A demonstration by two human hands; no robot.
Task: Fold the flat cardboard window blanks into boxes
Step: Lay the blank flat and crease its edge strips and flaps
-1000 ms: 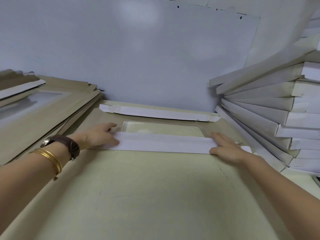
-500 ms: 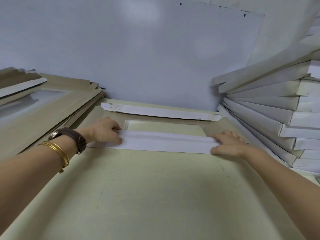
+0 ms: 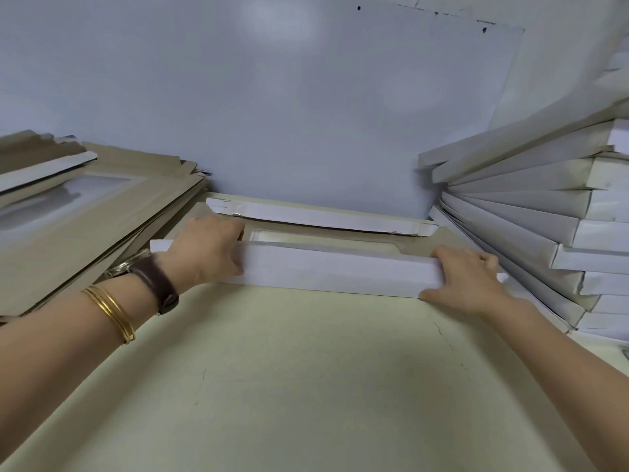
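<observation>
A cardboard window blank [image 3: 452, 241] lies on the table in front of me, brown side up, with its clear window partly showing. Its near white flap [image 3: 333, 270] stands raised along the front edge. My left hand [image 3: 207, 252] grips the flap's left end, fingers curled over its top edge. My right hand [image 3: 466, 279] grips the right end the same way, thumb on the near face. The far white flap [image 3: 320, 218] lies folded along the back edge.
A pile of flat brown window blanks [image 3: 102, 212] sits at the left. Several folded white boxes [image 3: 531, 212] are stacked high at the right. A pale wall panel [image 3: 289, 114] stands right behind the blank. The cream tabletop [image 3: 306, 386] stretches toward me.
The near flap lay flat under both hands; it now stands raised. Both hands have curled over its top edge and pulled it up toward me.
</observation>
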